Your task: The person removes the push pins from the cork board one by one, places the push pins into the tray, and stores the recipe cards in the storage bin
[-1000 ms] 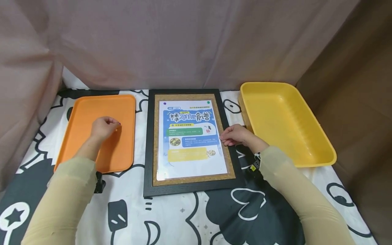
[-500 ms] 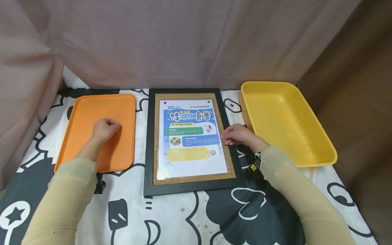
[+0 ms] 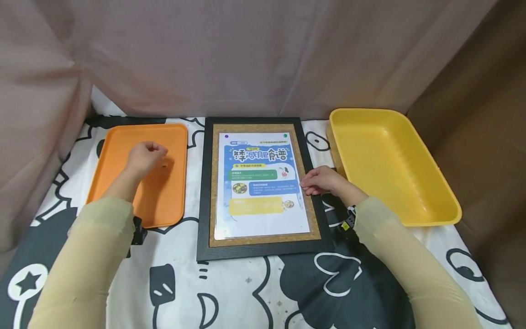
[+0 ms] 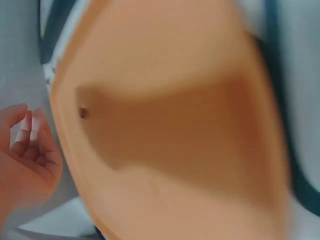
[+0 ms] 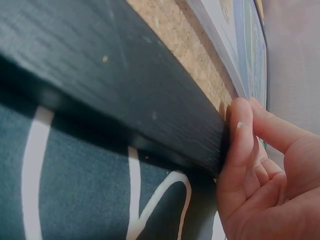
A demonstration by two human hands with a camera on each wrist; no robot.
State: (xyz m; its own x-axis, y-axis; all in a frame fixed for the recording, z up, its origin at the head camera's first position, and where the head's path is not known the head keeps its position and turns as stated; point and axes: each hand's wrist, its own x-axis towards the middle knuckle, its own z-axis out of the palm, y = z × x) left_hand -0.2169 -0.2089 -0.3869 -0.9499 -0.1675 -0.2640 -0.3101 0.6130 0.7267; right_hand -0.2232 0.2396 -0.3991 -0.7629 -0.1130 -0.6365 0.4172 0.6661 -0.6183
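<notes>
A laminated poster [image 3: 263, 224] with blue print lies on a cork board [image 3: 214, 205] in a black frame [image 3: 205, 183]. A purple pushpin [image 3: 226, 136] and a green pushpin [image 3: 285, 135] sit at its top corners. My right hand [image 3: 322, 179] pinches the poster's right edge between thumb and fingers; the right wrist view shows the fingertips at the sheet [image 5: 220, 45]. My left hand [image 3: 144, 159] hovers over the orange tray [image 3: 123, 137], fingers loosely curled, nothing visible between them. A small dark piece [image 4: 83, 113] lies on the tray below it.
A deep yellow bin [image 3: 394, 173] stands right of the frame, close behind my right hand. The patterned white and dark tablecloth [image 3: 230, 292] covers the table. Brown curtains [image 3: 246, 59] hang at the back and sides.
My left hand has risen off the tray, uncovering the small dark piece. My right hand keeps its pinch at the poster's edge. The head view has shifted slightly.
</notes>
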